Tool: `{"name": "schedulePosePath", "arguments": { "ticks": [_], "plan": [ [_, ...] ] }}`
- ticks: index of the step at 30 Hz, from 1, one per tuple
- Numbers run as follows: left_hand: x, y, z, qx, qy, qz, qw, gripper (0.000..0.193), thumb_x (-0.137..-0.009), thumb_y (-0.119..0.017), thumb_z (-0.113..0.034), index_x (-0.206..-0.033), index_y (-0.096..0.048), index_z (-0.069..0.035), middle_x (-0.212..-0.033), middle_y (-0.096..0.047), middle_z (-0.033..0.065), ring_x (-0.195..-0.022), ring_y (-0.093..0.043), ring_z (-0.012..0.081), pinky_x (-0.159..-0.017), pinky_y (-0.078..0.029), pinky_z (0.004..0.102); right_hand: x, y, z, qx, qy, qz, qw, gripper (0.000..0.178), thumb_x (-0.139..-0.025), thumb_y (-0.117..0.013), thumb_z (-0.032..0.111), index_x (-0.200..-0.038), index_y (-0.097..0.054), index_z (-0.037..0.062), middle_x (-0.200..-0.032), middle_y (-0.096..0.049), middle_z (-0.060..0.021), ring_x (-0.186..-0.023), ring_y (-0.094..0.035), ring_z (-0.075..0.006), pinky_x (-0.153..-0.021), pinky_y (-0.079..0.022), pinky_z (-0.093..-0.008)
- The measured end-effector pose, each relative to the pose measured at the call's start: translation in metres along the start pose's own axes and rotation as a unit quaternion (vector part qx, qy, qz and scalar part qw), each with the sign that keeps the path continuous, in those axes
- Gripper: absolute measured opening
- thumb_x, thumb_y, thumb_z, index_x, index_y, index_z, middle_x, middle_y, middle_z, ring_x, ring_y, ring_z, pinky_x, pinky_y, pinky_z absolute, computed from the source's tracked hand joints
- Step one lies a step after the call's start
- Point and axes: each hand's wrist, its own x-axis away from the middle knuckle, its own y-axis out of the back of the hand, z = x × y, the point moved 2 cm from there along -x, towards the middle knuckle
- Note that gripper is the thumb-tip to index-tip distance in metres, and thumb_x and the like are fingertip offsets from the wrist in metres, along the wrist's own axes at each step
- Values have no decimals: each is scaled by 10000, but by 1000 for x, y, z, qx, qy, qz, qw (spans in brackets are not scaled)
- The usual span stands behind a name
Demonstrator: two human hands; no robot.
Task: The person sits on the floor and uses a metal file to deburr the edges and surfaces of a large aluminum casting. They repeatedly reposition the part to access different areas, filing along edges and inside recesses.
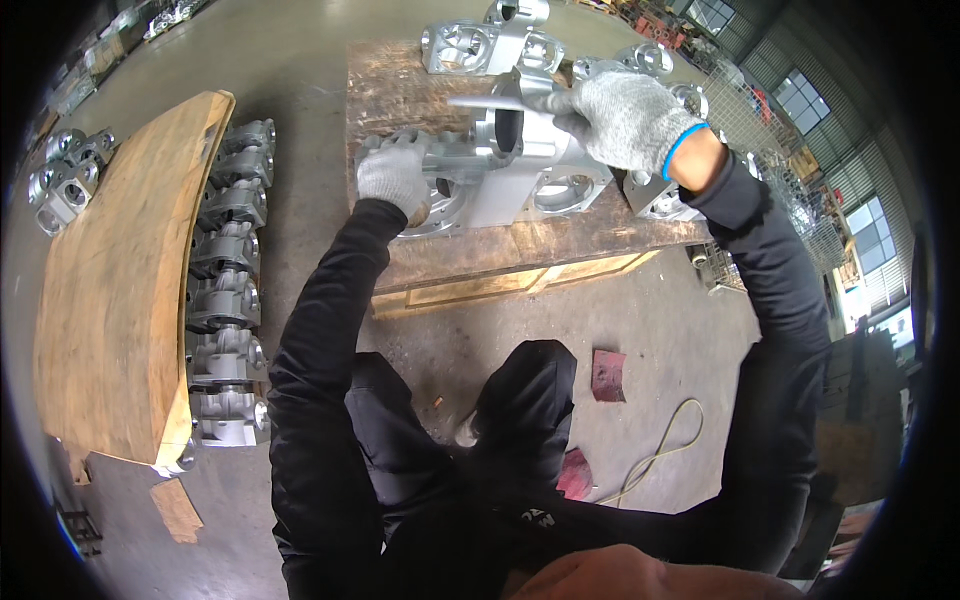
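A large silver metal casting (505,195) with round bores lies on the wooden work table in front of me. My left hand (393,178), in a light knitted glove, is closed over the casting's left end. My right hand (630,115), in a grey knitted glove with a blue cuff edge, is closed round a thin, flat, pale tool (490,103). The tool points left above the casting's upright collar; its exact kind is hard to make out. Whether it touches the metal I cannot tell.
The wooden table (375,85) also bears another casting (465,48) at its far side. To the left, several castings (225,360) stand in a row beside a plywood board (120,290). A red scrap (608,375) and a yellowish hose (665,452) lie on the floor.
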Motion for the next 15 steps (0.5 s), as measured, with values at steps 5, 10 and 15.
{"name": "schedulePosePath", "arguments": {
  "ticks": [5, 10, 15],
  "plan": [
    [2, -12, 3, -26, -27, -48, 998, 502, -772, -728, -148, -1267, -663, -193, -1236, -705, 72, -1082, -703, 323, -896, -571, 472, 13, 0, -10, 31, -5, -22, 999, 277, -1004, -578, 242, -1211, -757, 198, -868, -745, -132, -816, -740, -316, -766, -594, -452],
    [-2, -12, 12, 5, -33, -55, 998, 539, -741, -745, -170, -1275, -671, -187, -1253, -709, 43, -1088, -702, 299, -923, -567, 447, -8, -14, -19, 43, 22, -67, 997, 245, -998, -573, 228, -1145, -762, 174, -872, -726, -157, -842, -728, -348, -795, -585, -458],
    [-1, -13, 10, -15, -24, -28, 999, 590, -726, -775, -208, -1303, -655, -192, -1312, -688, 25, -1127, -690, 298, -942, -562, 442, -7, -38, -49, -115, 8, -81, 990, 234, -995, -583, 210, -1118, -772, 149, -927, -738, -156, -873, -722, -357, -818, -580, -467]
  ]
}}
